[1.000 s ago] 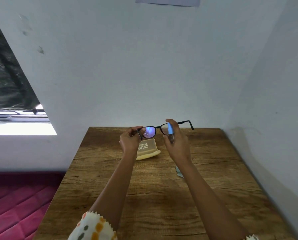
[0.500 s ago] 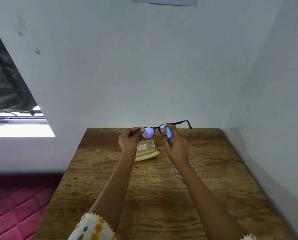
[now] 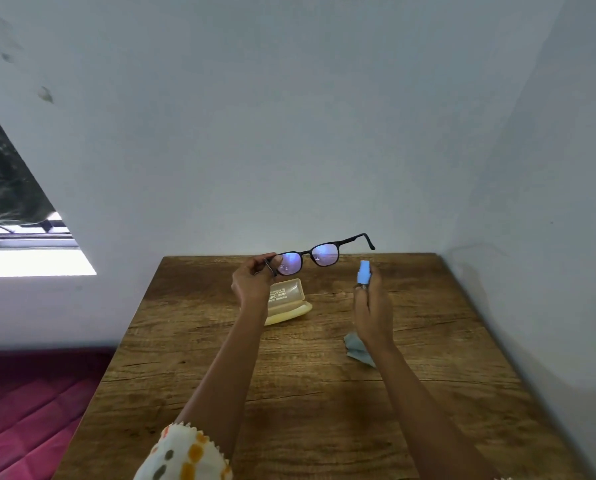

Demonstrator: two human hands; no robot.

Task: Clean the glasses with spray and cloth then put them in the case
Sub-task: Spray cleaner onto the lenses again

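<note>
Aloft, left hand (image 3: 251,283) pinches slim black glasses (image 3: 325,255); right hand (image 3: 374,313) grips blue bottle (image 3: 364,273).

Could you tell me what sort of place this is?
Probably a corner of a room in a home: a wooden table stands against plain pale walls, a window lets light in at the left, and a red quilted mat lies beside the table.

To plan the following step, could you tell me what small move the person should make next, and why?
Probably set the spray bottle down and take the cloth: the right hand holds the bottle clear of the glasses, which the left hand holds up.
</note>
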